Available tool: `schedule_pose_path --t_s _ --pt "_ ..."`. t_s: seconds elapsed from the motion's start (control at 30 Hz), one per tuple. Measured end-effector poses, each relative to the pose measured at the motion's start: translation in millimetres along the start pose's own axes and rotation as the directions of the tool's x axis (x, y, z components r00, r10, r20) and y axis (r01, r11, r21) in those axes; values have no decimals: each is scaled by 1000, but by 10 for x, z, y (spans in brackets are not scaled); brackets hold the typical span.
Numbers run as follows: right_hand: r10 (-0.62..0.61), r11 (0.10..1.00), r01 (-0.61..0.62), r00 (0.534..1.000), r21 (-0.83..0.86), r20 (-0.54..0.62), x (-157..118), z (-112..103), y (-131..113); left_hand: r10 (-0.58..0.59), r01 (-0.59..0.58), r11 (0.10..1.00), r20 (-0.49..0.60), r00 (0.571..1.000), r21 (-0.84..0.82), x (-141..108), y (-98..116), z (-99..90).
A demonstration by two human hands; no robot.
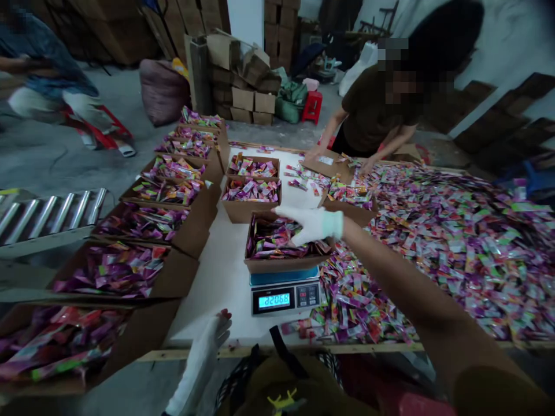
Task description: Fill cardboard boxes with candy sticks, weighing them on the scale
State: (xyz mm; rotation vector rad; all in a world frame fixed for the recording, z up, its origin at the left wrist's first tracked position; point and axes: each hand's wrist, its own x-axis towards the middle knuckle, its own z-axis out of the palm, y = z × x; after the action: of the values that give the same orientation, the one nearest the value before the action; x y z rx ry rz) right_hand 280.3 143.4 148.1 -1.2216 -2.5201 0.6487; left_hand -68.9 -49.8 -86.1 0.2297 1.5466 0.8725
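Note:
An open cardboard box [277, 266] full of small purple and pink packets stands on a digital scale [285, 294] with a lit display. My right hand [310, 224], in a white glove, reaches over this box, its fingers apart and its thumb near the packets; no packet shows in its grip. Low in front of me, left of the scale, is my left hand [212, 335]. It wears a white glove with bare fingertips, is half open beside the table's front edge, and nothing shows in it.
Several filled boxes [182, 283] line the table's left side; two more [245, 214] stand behind the scale. Loose packets [455, 248] are heaped at the right. Across the table a person [377, 115] bends over cardboard. A roller conveyor [52, 216] and a seated person [47, 63] are at left.

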Motion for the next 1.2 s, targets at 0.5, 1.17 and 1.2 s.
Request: schedule_pose_path --t_s 0.5,1.17,1.2 --pt "965 243 -969 238 -40 114 -2636 2198 1094 8 -9 990 7 1000 140 -207 2 227" --pt "825 560 -801 564 -212 44 -2431 869 1196 105 -106 985 10 994 138 -224 169 368" --pt "717 682 -715 695 -156 -50 -2311 765 1096 142 -142 980 7 990 142 -214 240 391"
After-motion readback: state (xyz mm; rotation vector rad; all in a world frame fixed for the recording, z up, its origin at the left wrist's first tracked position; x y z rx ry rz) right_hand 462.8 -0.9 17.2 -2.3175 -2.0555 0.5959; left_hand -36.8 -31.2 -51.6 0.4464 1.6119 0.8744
